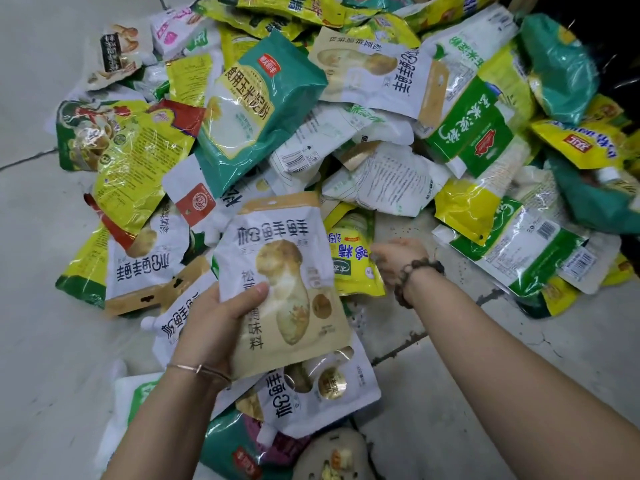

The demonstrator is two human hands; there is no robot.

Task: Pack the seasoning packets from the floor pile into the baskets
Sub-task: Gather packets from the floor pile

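My left hand [221,323] grips a white and tan mushroom seasoning packet [287,282], thumb across its front, holding it above the pile. My right hand [394,258], a bead bracelet on its wrist, reaches to the edge of a yellow packet [353,258] lying on the floor; its fingers are hidden, so I cannot tell whether it holds the packet. A large pile of seasoning packets [311,109] in white, yellow and green covers the floor ahead. No basket shows in this view.
More white mushroom packets [311,393] lie just below my left forearm, and a teal starch bag [256,109] tops the pile's middle. Bare grey floor [41,341] lies to the left and cracked floor [467,358] to the right of my arms.
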